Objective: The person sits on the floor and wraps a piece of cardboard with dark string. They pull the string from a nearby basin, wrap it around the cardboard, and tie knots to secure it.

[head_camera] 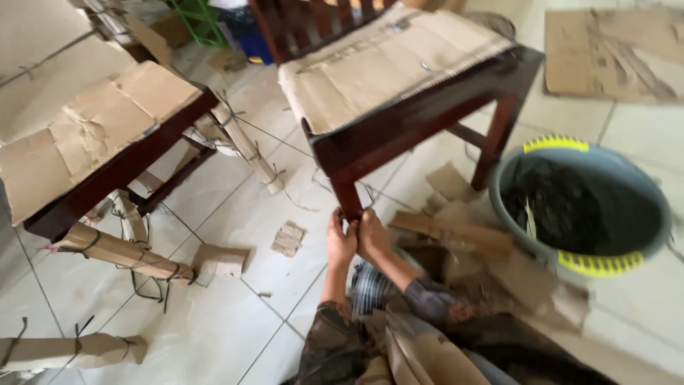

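Note:
A dark wooden chair [420, 107] stands in front of me, its seat covered with brown cardboard [377, 64]. Both my hands are clasped at the bottom of its near front leg [348, 196]. My left hand [340, 239] grips from the left and my right hand [372, 234] from the right, fingers curled close around the leg's foot. What lies between the fingers is hidden.
A second chair [107, 164] at left has cardboard-wrapped legs tied with string. Another wrapped leg [71, 351] lies at bottom left. A grey tub [581, 207] with yellow handles sits at right. Torn cardboard scraps [288, 239] litter the white tiled floor.

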